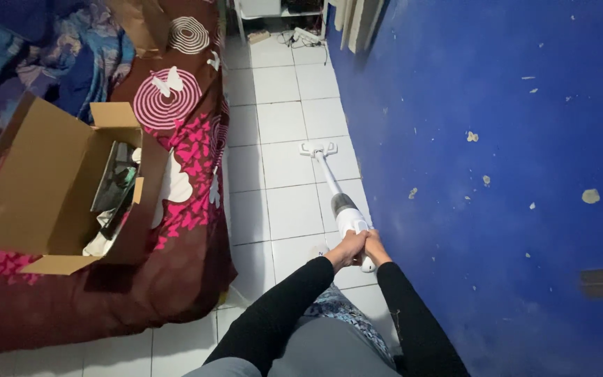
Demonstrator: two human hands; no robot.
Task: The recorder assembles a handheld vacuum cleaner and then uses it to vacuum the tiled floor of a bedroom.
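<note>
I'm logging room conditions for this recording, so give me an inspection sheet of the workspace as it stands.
Surface: white tiled floor, narrow strip between bed and wall.
Job's things: white stick vacuum, head flat on the tiles.
Clutter: open cardboard box with items inside, on the patterned bedspread.
Grippers: left hand and right hand both clasp the vacuum's handle.
Cables: tangled cords on the floor at the far end.
Surroundings: blue wall with chipped paint.

From the hands [361, 246], open white tile floor [280, 112] runs toward twelve o'clock; the blue wall [497, 153] closes off three o'clock, the bed [190, 230] with its open cardboard box [43, 188] blocks nine o'clock
</note>
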